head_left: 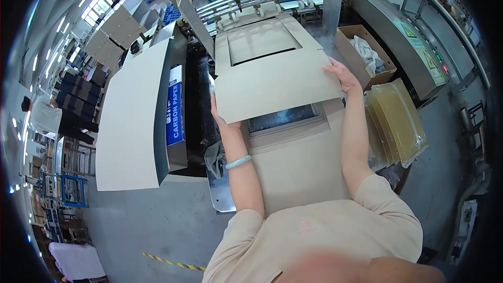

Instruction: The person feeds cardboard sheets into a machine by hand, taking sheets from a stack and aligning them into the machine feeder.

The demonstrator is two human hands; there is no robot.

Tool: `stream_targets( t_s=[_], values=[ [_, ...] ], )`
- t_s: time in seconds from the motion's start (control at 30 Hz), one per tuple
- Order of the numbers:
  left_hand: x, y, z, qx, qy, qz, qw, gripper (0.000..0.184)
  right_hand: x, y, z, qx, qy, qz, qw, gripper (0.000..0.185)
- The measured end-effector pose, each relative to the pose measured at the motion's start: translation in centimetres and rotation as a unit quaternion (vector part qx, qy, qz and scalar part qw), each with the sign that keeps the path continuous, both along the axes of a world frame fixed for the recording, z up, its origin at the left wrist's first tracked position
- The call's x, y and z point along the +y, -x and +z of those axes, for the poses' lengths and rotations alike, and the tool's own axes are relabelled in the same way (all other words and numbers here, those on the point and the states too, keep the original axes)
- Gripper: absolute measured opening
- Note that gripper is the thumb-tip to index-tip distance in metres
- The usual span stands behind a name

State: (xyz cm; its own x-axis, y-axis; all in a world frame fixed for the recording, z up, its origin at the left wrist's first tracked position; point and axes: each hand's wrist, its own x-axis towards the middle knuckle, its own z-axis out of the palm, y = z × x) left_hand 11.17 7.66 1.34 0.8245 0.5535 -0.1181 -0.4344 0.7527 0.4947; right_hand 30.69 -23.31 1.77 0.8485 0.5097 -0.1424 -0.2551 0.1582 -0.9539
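Note:
A beige cardboard sheet (pixel 277 89) is between my two hands, tilted, its far part at the machine's front. Its far part has a rectangular outline (pixel 264 40) with dark slits along some sides. My left hand (pixel 222 116) grips the sheet's left edge near the lower corner, with some fingers hidden beneath. At the right edge my right hand (pixel 341 75) holds the sheet with the thumb on top. Under it lies another beige board (pixel 304 170), with a dark, shiny bluish rectangle (pixel 285 117) in a recessed frame.
A machine (pixel 262 0) with metal bars and hoses stands ahead. To the left are a large pale sheet (pixel 133 120) and a blue carbon paper box (pixel 175 110). An open carton (pixel 367 55) with cloth and wrapped yellowish sheets (pixel 398 120) are at right. A person (pixel 52 117) stands far left.

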Motion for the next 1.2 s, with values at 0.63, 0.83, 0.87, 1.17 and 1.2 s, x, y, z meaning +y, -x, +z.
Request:
stream_targets(
  t_s=[0.63,0.83,0.87,1.17,1.2],
  values=[
    [-0.1,-0.2,-0.3,-0.009,0.131,0.016,0.991,0.042,0.9,0.3,0.1,0.008,0.030,-0.046,0.998,0.061],
    [0.3,-0.4,-1.0,-0.024,0.141,0.004,0.990,0.045,1.6,0.3,0.1,0.014,0.052,-0.096,0.994,0.061],
    [0.3,-0.4,-1.1,-0.023,0.140,0.003,0.990,0.046,1.7,0.1,0.0,0.013,0.060,-0.101,0.993,0.061],
    [0.3,-0.3,-1.4,-0.025,0.146,-0.004,0.989,0.049,3.3,0.3,-0.3,-0.003,0.103,-0.157,0.982,0.058],
    [0.4,-0.3,-1.4,-0.027,0.154,-0.004,0.988,0.050,3.5,0.3,-0.3,-0.008,0.114,-0.159,0.981,0.058]
  ],
)
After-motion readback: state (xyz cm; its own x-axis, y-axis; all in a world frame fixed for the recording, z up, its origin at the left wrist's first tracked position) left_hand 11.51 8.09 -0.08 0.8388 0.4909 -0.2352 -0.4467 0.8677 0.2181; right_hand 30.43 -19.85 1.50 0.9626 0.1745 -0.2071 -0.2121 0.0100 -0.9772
